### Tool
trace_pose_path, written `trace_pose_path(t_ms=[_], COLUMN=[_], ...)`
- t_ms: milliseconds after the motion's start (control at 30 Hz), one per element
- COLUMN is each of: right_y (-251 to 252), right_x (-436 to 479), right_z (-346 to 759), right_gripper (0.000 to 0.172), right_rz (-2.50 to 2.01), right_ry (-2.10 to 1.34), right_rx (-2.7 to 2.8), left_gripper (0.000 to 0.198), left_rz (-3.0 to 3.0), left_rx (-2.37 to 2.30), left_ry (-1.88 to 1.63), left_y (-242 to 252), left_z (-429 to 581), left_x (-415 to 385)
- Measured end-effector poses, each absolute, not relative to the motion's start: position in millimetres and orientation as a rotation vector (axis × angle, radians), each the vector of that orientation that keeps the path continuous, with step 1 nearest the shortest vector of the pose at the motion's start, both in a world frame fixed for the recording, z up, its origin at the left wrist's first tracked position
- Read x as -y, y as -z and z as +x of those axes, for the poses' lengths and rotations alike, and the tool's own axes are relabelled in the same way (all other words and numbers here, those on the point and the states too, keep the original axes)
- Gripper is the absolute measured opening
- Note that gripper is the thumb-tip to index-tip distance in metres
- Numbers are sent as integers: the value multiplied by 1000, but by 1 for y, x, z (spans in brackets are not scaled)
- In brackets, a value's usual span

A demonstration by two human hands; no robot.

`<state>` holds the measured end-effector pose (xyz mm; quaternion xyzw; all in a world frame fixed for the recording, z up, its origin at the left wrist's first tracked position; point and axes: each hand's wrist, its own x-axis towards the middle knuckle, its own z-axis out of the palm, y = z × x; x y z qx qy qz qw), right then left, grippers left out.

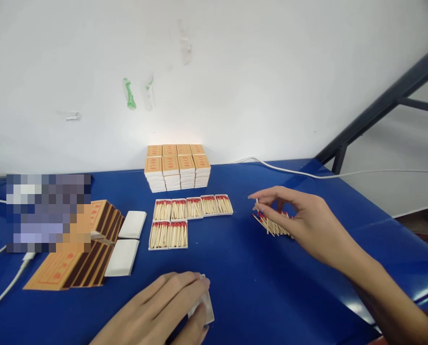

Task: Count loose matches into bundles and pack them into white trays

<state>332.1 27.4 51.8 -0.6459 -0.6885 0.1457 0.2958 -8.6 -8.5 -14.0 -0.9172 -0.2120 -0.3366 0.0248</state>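
My left hand (163, 309) is closed on a white matchbox tray (207, 306) at the table's front; the fingers partly cover it. Over on the right, my right hand (300, 215) pinches a small matchstick (257, 203) between thumb and fingertips, above a loose pile of red-tipped matches (274, 227). Trays filled with matches stand in two rows mid-table, a longer back row (194, 208) and two front trays (168, 235). Two white trays lie face down to their left, one (133, 224) behind the other (122, 258).
Stacked orange matchboxes (178, 165) stand against the wall. Flattened-looking orange sleeves (66, 266) lean in rows at the left beside a blurred-out object (48, 211). A white cable (293, 171) crosses the back right of the blue table (242, 292).
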Motion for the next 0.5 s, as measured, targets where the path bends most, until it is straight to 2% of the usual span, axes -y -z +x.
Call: trace_pose_path(t_ms=[167,300,500], right_y=[-31,-18,-18], right_x=[-6,11,21], right_z=[327,328,319], right_gripper=[12,12,11], right_rz=[-1603,-1509,-1679], right_ry=[-94,53,208], right_rx=[1924,2042,1862], left_gripper=[30,31,30], left_rz=[-2815,-2829,-2854], left_rx=[666,675,671], left_ry=[1043,1026,967], left_y=[18,18,10], left_z=[-8,-9,-11], left_x=[9,10,11])
